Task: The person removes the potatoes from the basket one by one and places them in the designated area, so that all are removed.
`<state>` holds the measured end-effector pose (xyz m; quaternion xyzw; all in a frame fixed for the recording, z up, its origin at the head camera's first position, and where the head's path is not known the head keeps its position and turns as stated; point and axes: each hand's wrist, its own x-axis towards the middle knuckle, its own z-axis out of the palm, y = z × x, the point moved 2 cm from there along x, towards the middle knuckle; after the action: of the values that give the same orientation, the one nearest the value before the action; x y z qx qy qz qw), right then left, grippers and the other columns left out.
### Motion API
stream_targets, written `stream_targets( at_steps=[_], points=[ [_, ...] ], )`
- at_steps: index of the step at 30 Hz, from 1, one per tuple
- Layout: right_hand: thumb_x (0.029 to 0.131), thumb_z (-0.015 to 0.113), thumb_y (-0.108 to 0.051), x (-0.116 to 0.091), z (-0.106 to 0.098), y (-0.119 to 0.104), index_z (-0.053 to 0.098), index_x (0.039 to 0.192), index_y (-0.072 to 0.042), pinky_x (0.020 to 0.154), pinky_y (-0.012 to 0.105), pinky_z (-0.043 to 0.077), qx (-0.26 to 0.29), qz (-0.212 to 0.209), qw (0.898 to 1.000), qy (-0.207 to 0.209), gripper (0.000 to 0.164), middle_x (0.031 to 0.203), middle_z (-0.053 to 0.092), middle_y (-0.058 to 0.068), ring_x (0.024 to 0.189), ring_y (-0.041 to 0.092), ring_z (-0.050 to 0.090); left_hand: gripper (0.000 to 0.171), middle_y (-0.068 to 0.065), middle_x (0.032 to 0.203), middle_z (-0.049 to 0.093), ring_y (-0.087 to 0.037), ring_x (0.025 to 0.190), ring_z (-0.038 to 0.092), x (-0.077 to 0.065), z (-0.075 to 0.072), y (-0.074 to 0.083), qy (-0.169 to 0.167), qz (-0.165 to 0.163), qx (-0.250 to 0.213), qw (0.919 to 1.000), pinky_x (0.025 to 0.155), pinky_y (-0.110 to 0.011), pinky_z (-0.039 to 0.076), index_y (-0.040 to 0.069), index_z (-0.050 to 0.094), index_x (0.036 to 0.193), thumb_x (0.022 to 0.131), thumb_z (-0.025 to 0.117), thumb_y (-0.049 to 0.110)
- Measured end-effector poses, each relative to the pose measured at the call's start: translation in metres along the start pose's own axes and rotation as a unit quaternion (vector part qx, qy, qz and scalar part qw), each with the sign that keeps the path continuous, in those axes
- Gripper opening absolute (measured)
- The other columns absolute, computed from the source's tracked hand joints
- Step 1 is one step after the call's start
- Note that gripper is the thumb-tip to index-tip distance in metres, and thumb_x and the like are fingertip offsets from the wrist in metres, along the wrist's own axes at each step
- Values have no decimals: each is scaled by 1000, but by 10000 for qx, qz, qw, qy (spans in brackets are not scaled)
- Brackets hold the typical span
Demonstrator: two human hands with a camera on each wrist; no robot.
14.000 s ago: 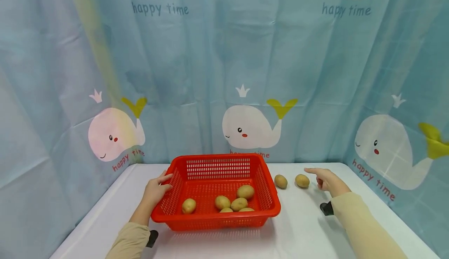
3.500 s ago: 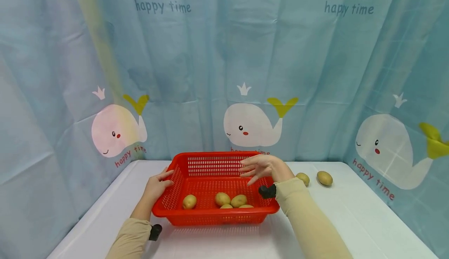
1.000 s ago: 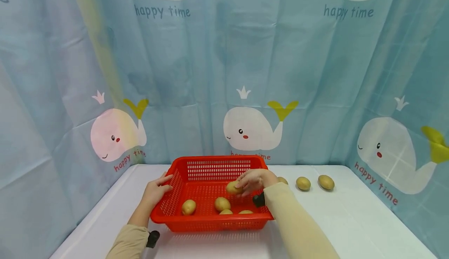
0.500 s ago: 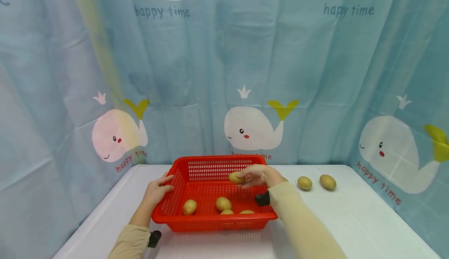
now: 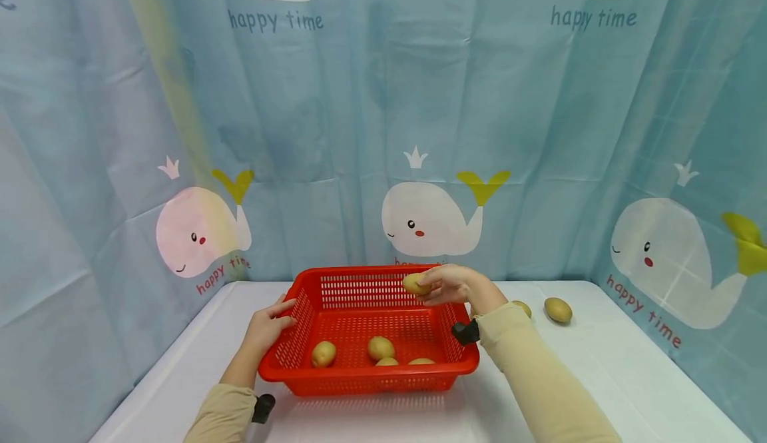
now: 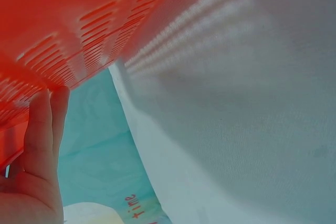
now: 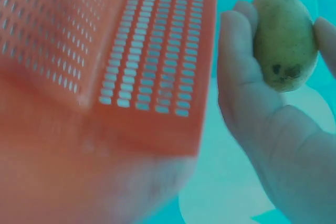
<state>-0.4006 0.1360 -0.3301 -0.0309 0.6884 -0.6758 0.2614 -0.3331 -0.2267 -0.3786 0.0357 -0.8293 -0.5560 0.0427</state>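
My right hand pinches a potato between fingers and thumb, above the back right part of a red plastic basket. In the right wrist view the potato shows dark spots at its lower end, and the slotted basket wall stands to its left. My left hand grips the left rim of the basket. Seen from the left wrist, its fingers lie against the slotted outer wall. Inside the basket are several potatoes, one at left and another near the middle.
On the white table, right of the basket, lies a potato; a second potato is partly hidden by the right forearm. A blue curtain with printed whales hangs close behind the table's back edge.
My right hand has raised the potato from low in the basket, moving up and rightward towards the back right corner. My left hand keeps its place on the rim.
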Motion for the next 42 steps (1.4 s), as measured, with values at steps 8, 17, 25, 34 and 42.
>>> stream_targets(
  at_steps=[8,17,25,34,42],
  points=[
    [96,51,-5,-21,-22,-9,31,141,10,81,35,53,106,-278,9996,37,51,119,46,19,95,28,59,49,-20,154,25,-45,140,24,2,-2,0,38,42,-30,10000,99,-50,43,-6,44,140,92,51,0],
    [95,51,-4,-39,-50,-2,32,141,11,79,32,52,15,-503,9987,6,52,106,53,12,90,22,61,49,-18,155,25,-44,139,26,1,0,-2,27,-53,-70,10000,96,-47,46,-5,45,141,92,51,0],
    [96,51,-3,-53,-75,2,32,141,10,81,33,51,-127,-571,9982,91,51,106,53,11,92,22,59,49,-18,155,24,-44,139,26,2,0,-2,16,-50,-22,10000,98,-49,45,-5,45,141,92,51,0],
    [96,52,-3,-67,-101,11,32,141,7,80,33,50,10,-477,9979,430,51,105,53,9,93,24,57,49,-18,155,24,-44,140,25,3,1,-3,14,-77,-64,9999,98,-50,43,-5,45,141,92,51,0],
    [96,55,-5,-81,-122,14,32,143,5,82,34,50,70,-373,9971,660,53,105,52,8,94,23,56,49,-18,155,24,-45,139,26,3,1,-4,21,-118,-105,9999,97,-50,43,-4,44,142,93,51,0]
  ],
)
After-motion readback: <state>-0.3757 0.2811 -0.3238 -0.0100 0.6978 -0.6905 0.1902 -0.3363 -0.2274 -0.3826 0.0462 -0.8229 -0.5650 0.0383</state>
